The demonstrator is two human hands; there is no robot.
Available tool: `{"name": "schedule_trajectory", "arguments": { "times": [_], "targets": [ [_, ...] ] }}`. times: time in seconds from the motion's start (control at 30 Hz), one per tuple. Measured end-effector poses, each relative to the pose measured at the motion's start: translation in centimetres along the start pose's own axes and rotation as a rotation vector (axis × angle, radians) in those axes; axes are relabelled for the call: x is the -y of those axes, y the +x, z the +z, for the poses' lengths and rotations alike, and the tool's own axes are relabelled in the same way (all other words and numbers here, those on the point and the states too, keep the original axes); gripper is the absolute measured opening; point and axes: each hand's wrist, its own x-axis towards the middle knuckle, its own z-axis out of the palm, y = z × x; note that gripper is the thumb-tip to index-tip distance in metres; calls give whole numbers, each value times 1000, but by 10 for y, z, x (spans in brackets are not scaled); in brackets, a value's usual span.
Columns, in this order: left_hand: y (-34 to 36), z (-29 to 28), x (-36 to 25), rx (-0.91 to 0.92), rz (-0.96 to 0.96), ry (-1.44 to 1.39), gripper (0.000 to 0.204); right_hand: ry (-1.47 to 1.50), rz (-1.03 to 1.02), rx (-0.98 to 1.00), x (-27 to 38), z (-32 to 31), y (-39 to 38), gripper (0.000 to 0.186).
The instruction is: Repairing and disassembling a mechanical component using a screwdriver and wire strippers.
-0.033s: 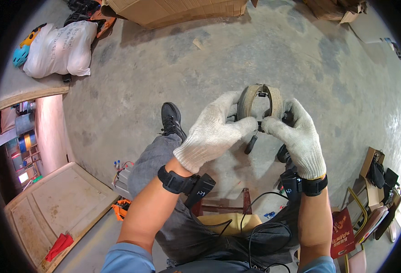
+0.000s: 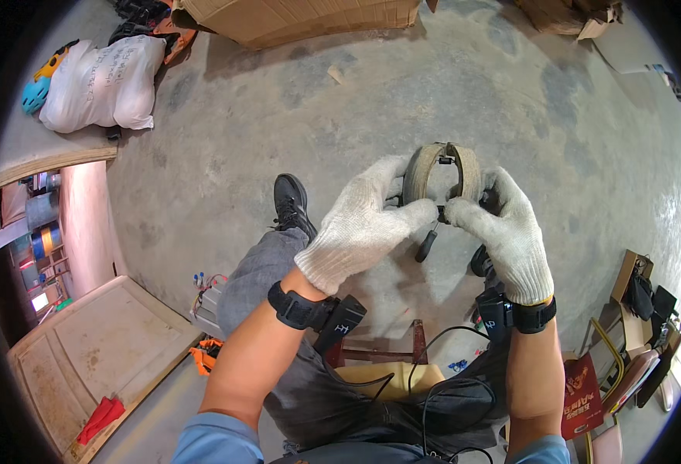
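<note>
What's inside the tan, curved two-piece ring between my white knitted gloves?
Inside the tan ring, a small black fitting shows at the top; grey concrete floor shows through. Your gloved left hand and right hand hide part of its lower rim.

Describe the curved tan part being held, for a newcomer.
Find the grey concrete floor: over it, right of centre, are the left hand and right hand in white knitted gloves. Between them is a tan, ring-like part of two curved bands. Its open middle sets it apart from the slim black piece just below.
</note>
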Motion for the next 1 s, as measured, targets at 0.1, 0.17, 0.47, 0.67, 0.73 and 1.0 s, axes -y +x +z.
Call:
{"name": "schedule_trajectory", "arguments": {
  "times": [0.1,0.17,0.47,0.67,0.73,1.0],
  "targets": [
    [2,-1,9,-26,40,20,56,43,5,-16,1,3,0,40],
    [1,0,5,-29,-4,-21,56,147,-23,-19,-4,2,2,46],
    [-2,7,0,-71,5,-33,51,153,-83,-29,-2,7,0,71],
    [0,19,11,-182,414,365,51,147,-18,46,-5,4,0,71],
    [-5,20,12,-133,544,711,53,225,11,60,-5,6,0,69],
    [-10,25,14,-117,596,555,53,370,42,38,-16,10,4,61]
  ]
}}
